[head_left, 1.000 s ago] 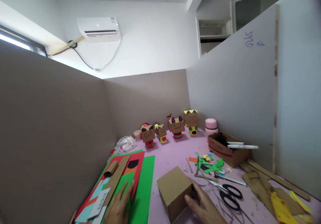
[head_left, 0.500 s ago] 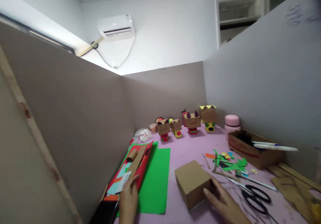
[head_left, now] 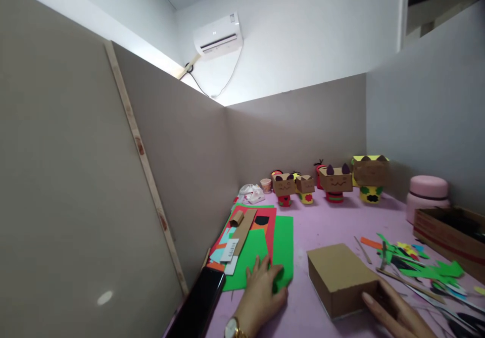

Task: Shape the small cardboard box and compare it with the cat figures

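My left hand [head_left: 263, 290], a watch on its wrist, lies with fingers spread over green paper [head_left: 248, 257] at the lower middle. Under and beside that sheet are a red sheet [head_left: 272, 229] and a larger green sheet [head_left: 285, 247]. With my right hand [head_left: 396, 310] I grip the right side of a small cardboard box [head_left: 343, 270]; the thumb presses its front face, and the other fingers are partly hidden behind the corner. The box rests on the purple table [head_left: 303, 297]. A cardboard strip [head_left: 245, 232] and a white label card [head_left: 230, 250] lie on the sheets.
A black phone [head_left: 200, 302] lies by the left partition [head_left: 170, 141]. Several cardboard-headed figures [head_left: 335, 181] stand at the back. Coloured paper scraps [head_left: 420, 262] are at right, near a pink flask [head_left: 426, 196] and an open cardboard tray [head_left: 447, 237].
The view has turned left. My left hand has gone from the red sheet's raised edge to spread fingers on green paper; the red sheet lies flatter. My right hand stays on the box.
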Available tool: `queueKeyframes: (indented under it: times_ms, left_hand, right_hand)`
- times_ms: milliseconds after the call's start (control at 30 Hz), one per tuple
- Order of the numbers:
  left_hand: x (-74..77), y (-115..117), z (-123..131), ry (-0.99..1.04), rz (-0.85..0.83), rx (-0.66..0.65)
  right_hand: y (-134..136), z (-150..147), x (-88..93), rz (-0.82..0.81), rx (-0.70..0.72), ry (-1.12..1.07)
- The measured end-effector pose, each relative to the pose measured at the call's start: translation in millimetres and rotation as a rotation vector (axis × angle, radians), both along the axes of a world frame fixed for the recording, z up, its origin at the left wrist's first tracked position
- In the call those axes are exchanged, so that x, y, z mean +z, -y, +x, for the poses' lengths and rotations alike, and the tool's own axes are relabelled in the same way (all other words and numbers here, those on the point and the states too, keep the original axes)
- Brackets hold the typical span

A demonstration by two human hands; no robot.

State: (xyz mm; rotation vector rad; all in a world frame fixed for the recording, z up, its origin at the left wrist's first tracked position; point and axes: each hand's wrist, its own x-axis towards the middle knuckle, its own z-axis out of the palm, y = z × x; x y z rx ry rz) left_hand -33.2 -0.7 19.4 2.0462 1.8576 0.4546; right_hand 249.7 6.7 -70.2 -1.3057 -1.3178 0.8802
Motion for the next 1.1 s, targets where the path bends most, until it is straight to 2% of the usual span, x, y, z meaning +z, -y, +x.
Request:
queueKeyframes:
  times_ms: [133, 233, 400, 533, 633, 733, 833, 900, 1000, 1100]
  left_hand:
    - [-10.7, -7, 3, 0.023, 0.111, 0.002]
    - [-14.9, -15, 0, 0.124, 0.203, 0.069]
    - [-14.5, -30, -23, 0.409, 0.413, 0.398]
    - [-23.6, -46, -51, 0.631, 0.568, 0.716]
    - [-31.8, -54, -65, 0.72, 0.651, 0.824]
    - [-33.2, -54, -65, 0.749, 0.703, 0.815]
    - [-28.9, -47, -51, 0.732, 0.692, 0.718]
    - [-26.2, -41, -38, 0.703, 0.679, 0.61]
    - [-24.8, -32, -21, 0.671, 0.616, 0.484]
    - [-25.1, -27, -12, 0.639, 0.57, 0.396]
  right_hand:
    - [2, -1, 9.7, -0.036, 0.037, 0.035]
    - [7, -5, 20.2, -0.026, 0.061, 0.034]
    - [14, -9, 33.6, -0.055, 0.027, 0.073]
    - [17, -11, 42.1, -0.032, 0.077, 0.099]
    - [18, -13, 44.6, -0.046, 0.049, 0.08]
    - [18, -14, 44.1, -0.072, 0.031, 0.071]
    - [15, -11, 36.5, -0.062, 0.085, 0.091]
    - [10, -7, 24.1, -0.027, 0.09, 0.072]
    - [1, 3, -1.5, 0.027, 0.022, 0.064]
    - [-5, 11, -18.5, 0.243, -0.072, 0.146]
